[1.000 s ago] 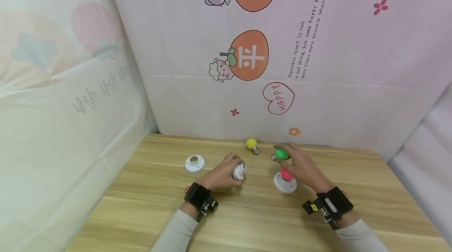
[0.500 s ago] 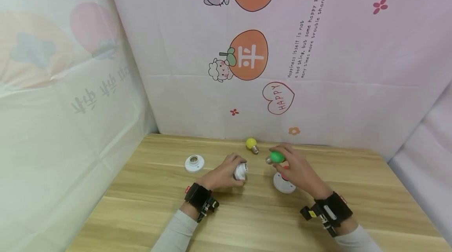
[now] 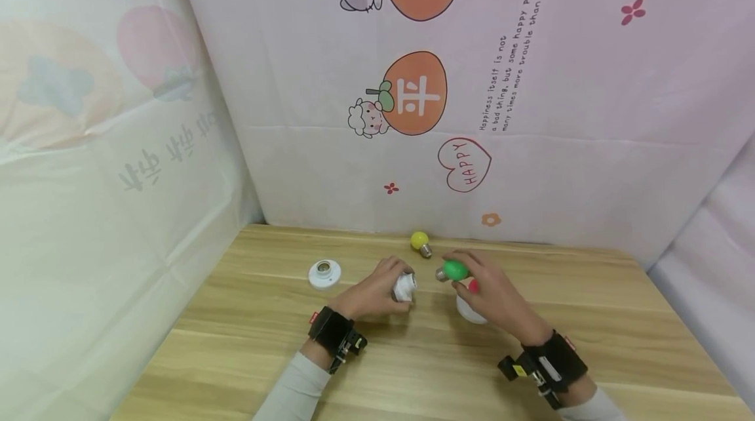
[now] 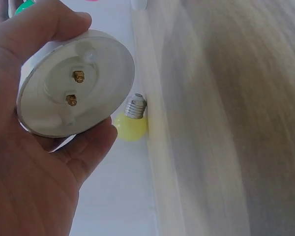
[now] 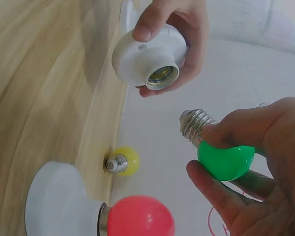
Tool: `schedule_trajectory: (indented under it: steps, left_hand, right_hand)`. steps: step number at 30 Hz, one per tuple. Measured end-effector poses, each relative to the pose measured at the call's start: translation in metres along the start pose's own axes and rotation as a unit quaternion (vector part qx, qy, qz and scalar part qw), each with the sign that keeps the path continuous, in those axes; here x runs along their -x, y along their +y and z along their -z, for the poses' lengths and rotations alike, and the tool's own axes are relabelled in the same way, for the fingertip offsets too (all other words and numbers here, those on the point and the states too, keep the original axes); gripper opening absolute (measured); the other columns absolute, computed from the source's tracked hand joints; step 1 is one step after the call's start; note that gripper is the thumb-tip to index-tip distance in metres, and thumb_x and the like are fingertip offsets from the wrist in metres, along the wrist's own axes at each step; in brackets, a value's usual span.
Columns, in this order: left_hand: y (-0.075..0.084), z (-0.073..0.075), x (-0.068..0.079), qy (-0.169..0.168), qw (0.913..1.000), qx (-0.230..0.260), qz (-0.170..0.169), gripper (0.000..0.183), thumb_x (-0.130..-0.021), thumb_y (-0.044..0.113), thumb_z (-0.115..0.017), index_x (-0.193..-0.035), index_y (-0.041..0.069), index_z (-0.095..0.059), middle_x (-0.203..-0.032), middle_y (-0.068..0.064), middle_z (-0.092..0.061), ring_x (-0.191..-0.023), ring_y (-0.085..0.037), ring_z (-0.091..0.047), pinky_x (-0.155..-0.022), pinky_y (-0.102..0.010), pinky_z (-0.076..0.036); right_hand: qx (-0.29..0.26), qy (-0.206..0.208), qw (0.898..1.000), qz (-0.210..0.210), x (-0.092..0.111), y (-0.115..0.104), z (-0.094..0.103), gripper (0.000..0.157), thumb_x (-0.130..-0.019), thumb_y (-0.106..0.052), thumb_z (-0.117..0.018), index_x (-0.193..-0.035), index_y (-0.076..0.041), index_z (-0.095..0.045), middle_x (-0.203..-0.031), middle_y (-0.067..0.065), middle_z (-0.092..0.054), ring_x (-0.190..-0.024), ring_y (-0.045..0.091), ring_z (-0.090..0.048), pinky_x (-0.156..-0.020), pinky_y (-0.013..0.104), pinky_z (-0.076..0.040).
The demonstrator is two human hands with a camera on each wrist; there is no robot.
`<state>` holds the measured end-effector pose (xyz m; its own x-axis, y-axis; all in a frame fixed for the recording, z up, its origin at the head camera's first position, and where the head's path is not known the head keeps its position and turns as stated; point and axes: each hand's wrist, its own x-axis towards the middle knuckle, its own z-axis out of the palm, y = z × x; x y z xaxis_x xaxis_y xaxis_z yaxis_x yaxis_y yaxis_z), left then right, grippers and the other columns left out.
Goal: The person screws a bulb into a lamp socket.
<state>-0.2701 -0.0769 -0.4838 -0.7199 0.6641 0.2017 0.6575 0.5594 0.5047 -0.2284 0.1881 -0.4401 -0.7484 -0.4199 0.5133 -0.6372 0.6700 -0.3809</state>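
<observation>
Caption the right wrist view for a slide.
The right hand holds a green screw-base bulb apart from the white lamp holder gripped by the left hand.

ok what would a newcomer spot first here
Probably the green light bulb, pinched in the right hand, its screw base towards the white lamp holder in the left hand. Next, the pinkish-red bulb, fitted in another lamp holder on the table, partly behind the right hand in the head view. Then the orange fruit prints on the cloth behind the table.
</observation>
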Motion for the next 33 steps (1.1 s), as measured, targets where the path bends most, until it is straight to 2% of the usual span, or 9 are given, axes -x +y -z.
schedule_trajectory:
  steps: [12,19,25,33]
  left_hand:
    - [0.011,0.004,0.0,0.002,0.9996,0.023,-0.02,0.056,-0.079,0.026,-0.075,-0.126,0.016,-0.048,-0.119,0.007,-0.041,-0.101,-0.008,-0.047,-0.083,-0.018,-0.048]
    - [0.018,0.008,0.0,0.003,0.9982,0.034,-0.049,0.056,-0.08,0.026,-0.075,-0.127,0.011,-0.048,-0.12,0.005,-0.041,-0.101,-0.009,-0.047,-0.081,-0.016,-0.048]
    - [0.022,0.007,0.0,0.003,0.9976,0.036,-0.06,0.054,-0.08,0.024,-0.074,-0.126,0.016,-0.047,-0.121,0.005,-0.04,-0.1,-0.008,-0.047,-0.078,-0.016,-0.048]
    - [0.027,0.007,-0.001,0.001,0.9973,0.035,-0.065,0.055,-0.081,0.025,-0.074,-0.128,0.015,-0.047,-0.123,0.006,-0.04,-0.102,-0.007,-0.046,-0.081,-0.016,-0.048]
  right_hand:
    - [-0.015,0.002,1.0,0.015,0.004,-0.007,-0.005,0.057,-0.077,-0.006,-0.075,-0.129,-0.016,-0.056,-0.127,0.01,-0.055,-0.108,0.02,-0.056,-0.085,0.039,-0.053]
    - [-0.023,-0.001,1.0,0.018,0.006,-0.009,-0.008,0.058,-0.077,-0.003,-0.075,-0.131,-0.013,-0.055,-0.128,0.004,-0.054,-0.108,0.02,-0.057,-0.085,0.039,-0.054]
    - [-0.028,-0.006,0.999,0.02,0.006,-0.014,-0.008,0.057,-0.078,-0.004,-0.075,-0.131,-0.013,-0.055,-0.13,0.005,-0.054,-0.111,0.019,-0.056,-0.087,0.037,-0.053]
    - [-0.027,0.006,0.999,0.041,0.006,-0.018,-0.009,0.055,-0.077,-0.004,-0.077,-0.129,-0.012,-0.057,-0.125,0.002,-0.057,-0.108,0.017,-0.057,-0.084,0.033,-0.054]
